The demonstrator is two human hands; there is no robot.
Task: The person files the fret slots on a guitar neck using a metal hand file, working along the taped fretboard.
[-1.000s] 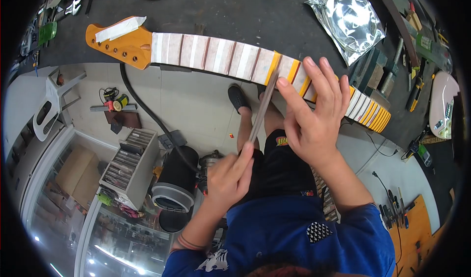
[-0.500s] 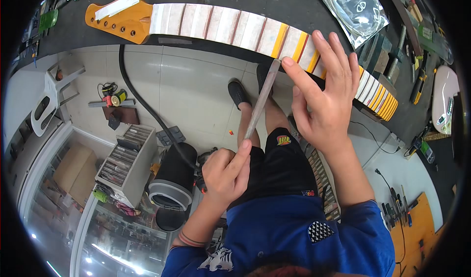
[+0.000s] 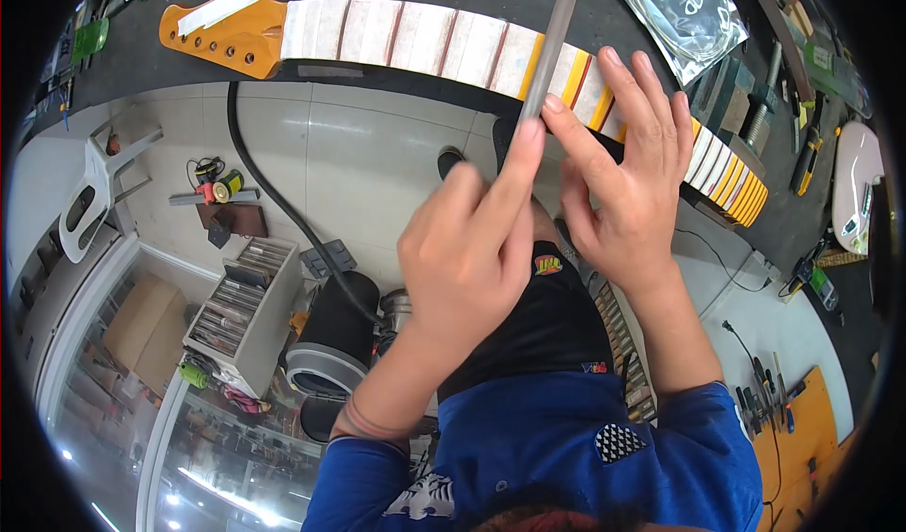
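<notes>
A guitar neck [image 3: 420,40] lies across the near edge of the dark bench, its fretboard covered in pale tape with yellow strips at some frets. White tape sits on the orange headstock [image 3: 226,43]. My left hand [image 3: 467,249] is closed around a slim grey file [image 3: 559,37], its index finger stretched along the tool. The file crosses over the neck at a yellow strip, and its far end is cut off by the frame. My right hand [image 3: 628,164] is spread on the right of the file, one fingertip beside it and other fingertips over the neck.
Behind the neck lies a clear packet of coiled strings [image 3: 681,13], with a metal vise [image 3: 731,108] to its right. Pliers [image 3: 806,161] and a pale pink object [image 3: 854,188] are farther right. A black hose [image 3: 274,207] hangs below the bench.
My left hand has pushed the file forward, from the neck's near edge to across it. Between the first two views, the neck shifted up in view; my right hand stays beside the file.
</notes>
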